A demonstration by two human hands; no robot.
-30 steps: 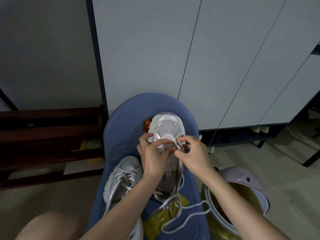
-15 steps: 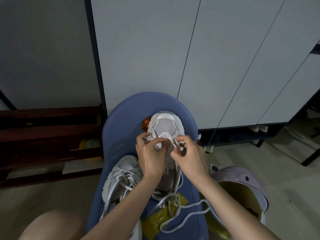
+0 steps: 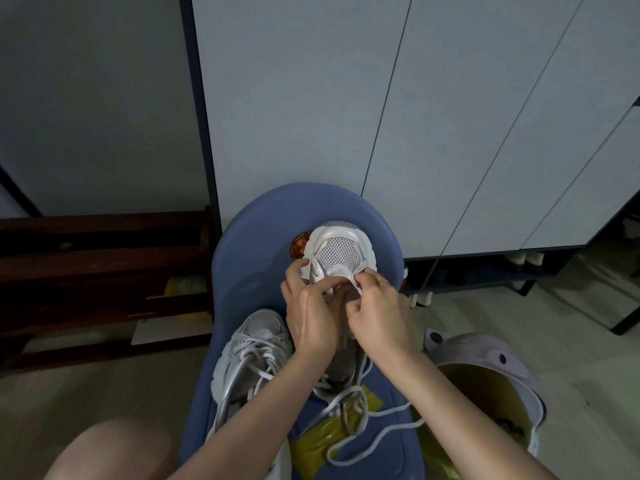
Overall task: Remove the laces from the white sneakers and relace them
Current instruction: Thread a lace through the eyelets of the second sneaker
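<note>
Pale grey cabinet doors (image 3: 381,116) fill the background above a light wood-look floor (image 3: 519,317), with a dark wooden rack (image 3: 104,258) at the left. In front of them a blue chair seat (image 3: 249,271) carries both white sneakers. The far sneaker (image 3: 341,251) lies toe away, mesh toe showing; its lace (image 3: 360,424) trails loose over a yellow bag (image 3: 318,445) near the seat's front edge. The left hand (image 3: 311,317) grips this sneaker's side with its fingers curled, and the right hand (image 3: 377,313) pinches the lace at the lowest eyelets. The second sneaker (image 3: 249,355), laced, lies just left of the left wrist. A lilac bin (image 3: 491,355) stands at the right.
</note>
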